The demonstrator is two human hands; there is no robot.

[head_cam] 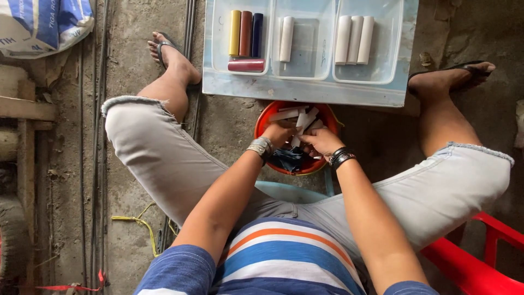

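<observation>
I am reaching my left hand (279,133) and right hand (323,141) into the orange bucket (262,121), touching white sticks (302,117) inside it.

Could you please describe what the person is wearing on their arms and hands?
Both forearms are bare. The left hand has a silvery metal band at its wrist; the right hand has dark bands with a thin pale stripe. Short blue sleeves with a white stripe cover the upper arms.
</observation>
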